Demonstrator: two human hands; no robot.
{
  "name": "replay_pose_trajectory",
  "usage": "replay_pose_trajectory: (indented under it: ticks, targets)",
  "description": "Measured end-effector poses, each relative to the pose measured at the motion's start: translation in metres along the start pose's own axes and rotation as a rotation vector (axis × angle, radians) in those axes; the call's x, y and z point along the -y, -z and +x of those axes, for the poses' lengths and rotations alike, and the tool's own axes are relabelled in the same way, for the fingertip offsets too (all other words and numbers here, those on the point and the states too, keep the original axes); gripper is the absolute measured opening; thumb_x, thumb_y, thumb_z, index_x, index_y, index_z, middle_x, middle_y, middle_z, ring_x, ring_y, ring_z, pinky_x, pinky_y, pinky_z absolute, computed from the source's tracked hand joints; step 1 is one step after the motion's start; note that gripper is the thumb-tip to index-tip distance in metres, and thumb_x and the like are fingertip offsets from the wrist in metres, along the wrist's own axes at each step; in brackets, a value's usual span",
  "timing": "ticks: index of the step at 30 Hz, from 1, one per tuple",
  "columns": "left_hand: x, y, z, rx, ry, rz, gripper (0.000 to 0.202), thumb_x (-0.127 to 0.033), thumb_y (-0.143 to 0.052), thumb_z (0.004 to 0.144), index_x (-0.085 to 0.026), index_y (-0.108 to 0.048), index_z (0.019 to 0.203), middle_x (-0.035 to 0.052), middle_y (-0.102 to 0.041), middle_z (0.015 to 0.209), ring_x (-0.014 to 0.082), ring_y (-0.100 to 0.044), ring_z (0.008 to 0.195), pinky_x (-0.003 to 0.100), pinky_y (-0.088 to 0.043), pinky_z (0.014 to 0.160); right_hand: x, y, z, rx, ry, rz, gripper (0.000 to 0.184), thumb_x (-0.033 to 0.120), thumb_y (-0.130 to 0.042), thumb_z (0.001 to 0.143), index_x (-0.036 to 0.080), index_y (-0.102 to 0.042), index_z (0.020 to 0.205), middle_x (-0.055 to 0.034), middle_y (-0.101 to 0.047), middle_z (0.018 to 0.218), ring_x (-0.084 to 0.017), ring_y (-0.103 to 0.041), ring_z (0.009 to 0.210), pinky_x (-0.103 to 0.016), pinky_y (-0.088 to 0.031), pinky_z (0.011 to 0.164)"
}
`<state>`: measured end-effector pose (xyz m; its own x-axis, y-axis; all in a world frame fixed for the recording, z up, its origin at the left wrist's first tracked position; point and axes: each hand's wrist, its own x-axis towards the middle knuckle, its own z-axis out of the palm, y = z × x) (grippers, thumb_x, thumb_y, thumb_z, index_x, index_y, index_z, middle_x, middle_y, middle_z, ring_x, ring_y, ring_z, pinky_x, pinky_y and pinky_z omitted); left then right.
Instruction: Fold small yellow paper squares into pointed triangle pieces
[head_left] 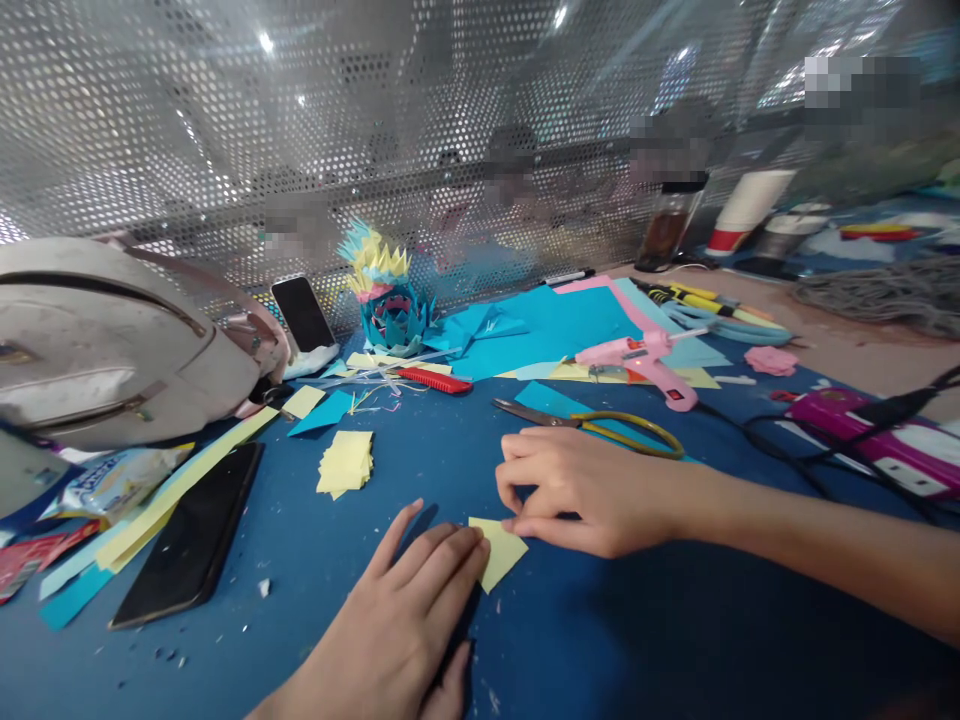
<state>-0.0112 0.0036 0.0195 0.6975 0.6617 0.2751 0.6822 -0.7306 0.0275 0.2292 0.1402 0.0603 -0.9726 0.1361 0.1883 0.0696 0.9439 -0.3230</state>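
A small yellow paper square (501,556) lies flat on the blue tabletop between my hands. My left hand (409,610) rests with its fingers stretched out, their tips on the square's left edge. My right hand (585,490) has curled fingers, and its thumb and fingertip are at the square's right corner. A stack of yellow paper squares (346,463) sits a little beyond my left hand. Just past my right hand are scissors (551,414) with yellow handles, partly over a blue paper strip.
A pink glue gun (645,362), a red cutter (435,379) and blue paper sheets (555,325) lie farther back. Behind them stands a folded-paper model (386,300). On the left are a phone (191,535) and a backpack (112,340); a purple power strip (862,440) is right.
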Motion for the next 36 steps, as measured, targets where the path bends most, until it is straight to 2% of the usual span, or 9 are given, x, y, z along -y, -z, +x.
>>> replay_pose_trajectory:
  ticks: [4,9,14,19,23,27,31,33,36]
  targets:
    - [0.000,0.007,0.003,0.026,-0.027,0.059,0.063,-0.011,-0.045,0.087,-0.007,-0.043,0.150,0.0100,-0.054,0.152,0.0265,-0.044,0.145,0.052,-0.030,0.123,-0.007,-0.014,0.002,-0.158,-0.066,0.148,0.040,0.028,-0.046,0.108,0.017,-0.075,0.081,-0.0042,-0.069,0.085,-0.016,-0.054,0.080,-0.030,-0.037,0.074]
    - [-0.001,0.003,0.000,0.048,-0.032,0.085,0.064,-0.016,-0.050,0.084,-0.008,-0.047,0.147,0.0121,-0.060,0.145,0.0288,-0.051,0.137,0.055,-0.024,0.124,-0.005,-0.022,0.003,-0.120,-0.151,0.217,0.024,0.042,-0.071,0.095,0.018,-0.069,0.092,0.0022,-0.068,0.072,-0.015,-0.058,0.075,-0.026,-0.036,0.071]
    - [-0.001,-0.008,-0.006,0.019,0.023,0.048,0.071,-0.019,-0.051,0.083,-0.011,-0.041,0.153,0.0118,-0.060,0.141,0.0290,-0.049,0.136,0.055,-0.007,0.128,0.007,-0.021,0.003,-0.069,-0.307,0.295,0.028,0.027,-0.086,0.078,0.021,-0.065,0.095,0.0072,-0.068,0.070,-0.013,-0.060,0.077,-0.023,-0.034,0.066]
    - [0.003,-0.014,-0.007,-0.001,0.013,0.060,0.074,-0.022,-0.053,0.084,-0.011,-0.038,0.156,0.0132,-0.049,0.153,0.0294,-0.035,0.148,0.053,-0.002,0.128,0.013,-0.024,0.005,-0.099,-0.375,0.349,0.028,0.017,-0.084,0.074,0.022,-0.065,0.094,0.0064,-0.068,0.079,-0.012,-0.061,0.079,-0.021,-0.037,0.067]
    - [0.004,-0.015,-0.009,0.002,0.002,0.057,0.073,-0.022,-0.052,0.085,-0.011,-0.037,0.156,0.0119,-0.044,0.158,0.0287,-0.033,0.150,0.054,-0.002,0.129,0.009,-0.029,0.007,-0.133,-0.428,0.385,0.013,0.016,-0.073,0.084,0.022,-0.067,0.094,0.0051,-0.067,0.085,-0.009,-0.056,0.069,-0.020,-0.038,0.062]
    - [0.002,-0.010,-0.006,-0.032,-0.010,0.044,0.071,-0.017,-0.050,0.086,-0.008,-0.037,0.155,0.0114,-0.053,0.151,0.0270,-0.044,0.142,0.054,-0.001,0.129,0.005,-0.034,0.008,-0.189,-0.491,0.409,0.014,0.012,-0.069,0.085,0.022,-0.067,0.096,0.0048,-0.070,0.086,-0.009,-0.053,0.066,-0.020,-0.038,0.060]
    - [0.002,-0.007,-0.004,-0.035,-0.005,0.042,0.064,-0.016,-0.053,0.084,-0.009,-0.048,0.147,0.0135,-0.063,0.136,0.0283,-0.055,0.130,0.057,-0.013,0.128,0.006,-0.036,0.009,-0.230,-0.497,0.334,0.014,0.013,-0.072,0.083,0.022,-0.069,0.094,0.0032,-0.070,0.089,-0.010,-0.055,0.071,-0.021,-0.039,0.064]
    - [0.003,-0.009,-0.004,-0.041,-0.009,0.026,0.065,-0.017,-0.053,0.084,-0.008,-0.047,0.148,0.0142,-0.061,0.139,0.0297,-0.054,0.132,0.059,-0.017,0.127,0.006,-0.035,0.010,-0.229,-0.533,0.287,0.013,0.015,-0.075,0.082,0.022,-0.070,0.091,0.0033,-0.070,0.087,-0.012,-0.058,0.075,-0.021,-0.039,0.066]
    - [0.005,-0.014,-0.007,-0.020,-0.032,0.015,0.068,-0.018,-0.052,0.088,-0.007,-0.040,0.154,0.0127,-0.053,0.151,0.0290,-0.046,0.141,0.058,-0.013,0.128,0.006,-0.034,0.009,-0.229,-0.584,0.278,0.016,0.015,-0.080,0.078,0.022,-0.071,0.089,0.0047,-0.070,0.078,-0.013,-0.061,0.077,-0.022,-0.038,0.065]
